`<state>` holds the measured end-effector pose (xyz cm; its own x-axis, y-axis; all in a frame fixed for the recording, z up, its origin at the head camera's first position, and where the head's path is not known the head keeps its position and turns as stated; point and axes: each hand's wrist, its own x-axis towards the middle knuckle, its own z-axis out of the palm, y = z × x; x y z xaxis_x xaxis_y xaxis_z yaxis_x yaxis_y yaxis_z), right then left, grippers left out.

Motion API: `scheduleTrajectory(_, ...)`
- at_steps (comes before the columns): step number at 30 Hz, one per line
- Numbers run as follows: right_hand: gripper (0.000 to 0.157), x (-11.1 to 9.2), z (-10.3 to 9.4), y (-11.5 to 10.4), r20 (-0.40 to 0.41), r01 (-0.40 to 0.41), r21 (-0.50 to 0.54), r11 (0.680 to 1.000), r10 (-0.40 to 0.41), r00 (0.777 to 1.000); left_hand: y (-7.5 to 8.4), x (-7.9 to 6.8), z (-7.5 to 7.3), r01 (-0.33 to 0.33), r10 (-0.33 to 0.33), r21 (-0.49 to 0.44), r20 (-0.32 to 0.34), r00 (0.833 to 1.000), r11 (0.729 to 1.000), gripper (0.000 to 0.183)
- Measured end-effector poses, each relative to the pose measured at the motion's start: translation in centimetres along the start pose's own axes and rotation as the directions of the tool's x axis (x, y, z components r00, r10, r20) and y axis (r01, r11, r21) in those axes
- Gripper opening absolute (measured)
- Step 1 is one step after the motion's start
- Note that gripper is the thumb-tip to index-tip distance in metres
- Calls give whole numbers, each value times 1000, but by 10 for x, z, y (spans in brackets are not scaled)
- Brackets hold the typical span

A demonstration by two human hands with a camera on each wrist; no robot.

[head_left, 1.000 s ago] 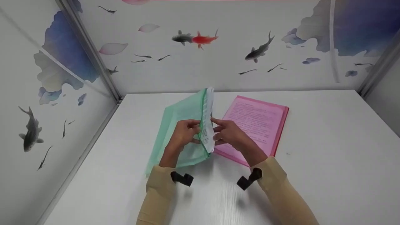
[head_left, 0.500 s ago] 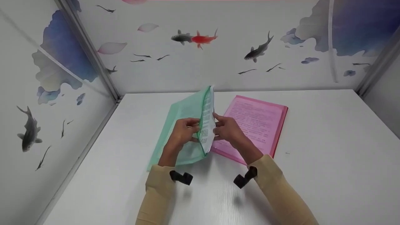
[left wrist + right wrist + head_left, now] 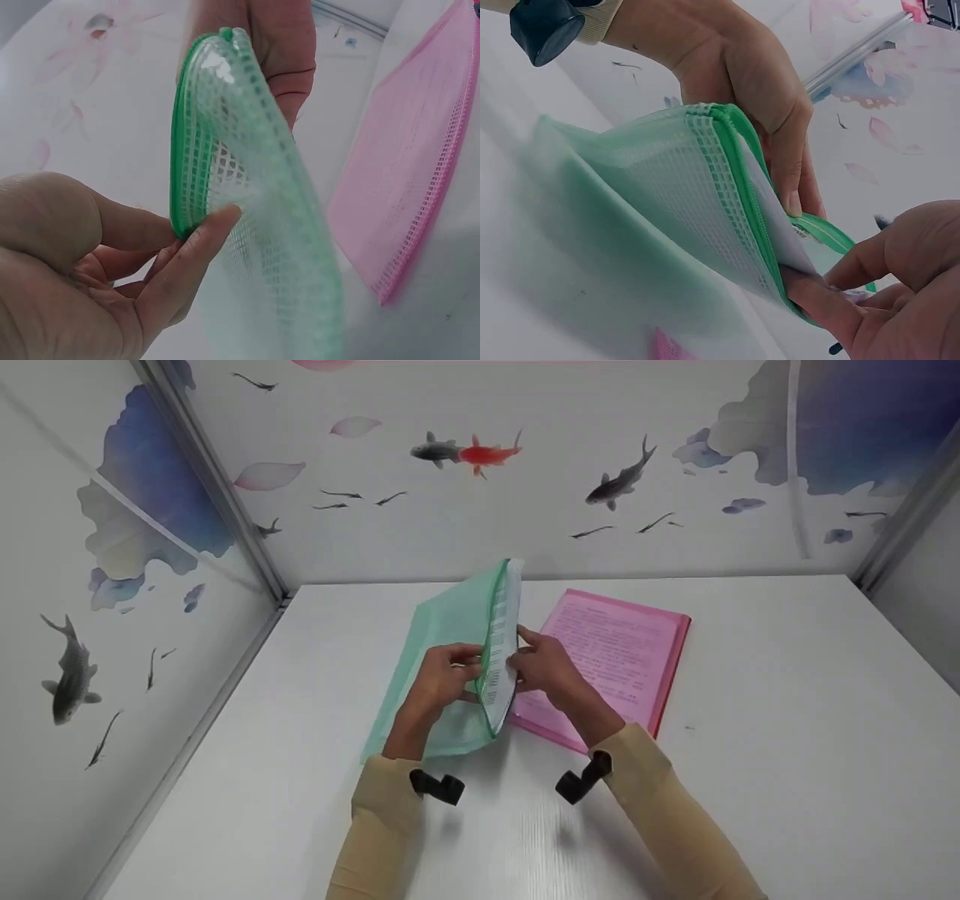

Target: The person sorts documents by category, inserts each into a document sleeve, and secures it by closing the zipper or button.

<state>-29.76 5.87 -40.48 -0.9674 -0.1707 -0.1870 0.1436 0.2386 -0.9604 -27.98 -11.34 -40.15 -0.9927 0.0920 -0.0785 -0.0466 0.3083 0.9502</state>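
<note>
A green mesh zip pouch [image 3: 454,615] stands tilted on the table, its open zipped side facing right. White printed papers [image 3: 504,652] show inside that opening. My left hand [image 3: 441,679] pinches one zipped edge, and its fingers [image 3: 210,229] hold the rim in the left wrist view. My right hand [image 3: 551,667] pinches the papers at the opening; in the right wrist view its fingers [image 3: 821,300] reach in past the green zip [image 3: 739,172]. Some of the right fingertips are hidden by the paper and pouch.
To the right lies a pink mesh pouch [image 3: 611,652] with a printed sheet showing through, partly behind my right hand. The white table [image 3: 780,735] meets a painted back wall [image 3: 525,532] and a left side wall [image 3: 45,547]. Black cameras sit on both wrists.
The green pouch has shifted slightly up and right, and its lower left corner has drawn in. My right hand has moved a little left and up, its fingers closer against the papers.
</note>
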Motion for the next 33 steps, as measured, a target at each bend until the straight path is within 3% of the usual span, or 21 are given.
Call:
scheduleTrajectory(4,71,4,-2,3,-21,16,7,1000,-16,1000,-1,1,2,-4,4,-4,-13,1000,1000,35)
scheduleTrajectory(9,73,5,-9,3,12,-41,36,999,40,999,-1,1,2,4,-4,-14,-33,999,1000,36)
scheduleTrajectory(19,70,7,-4,0,77,-64,-18,998,65,995,1,-2,3,-46,46,1,70,996,999,33)
scheduleTrajectory(33,70,9,2,6,94,-69,1,998,69,993,3,-5,4,-49,48,6,98,994,999,32)
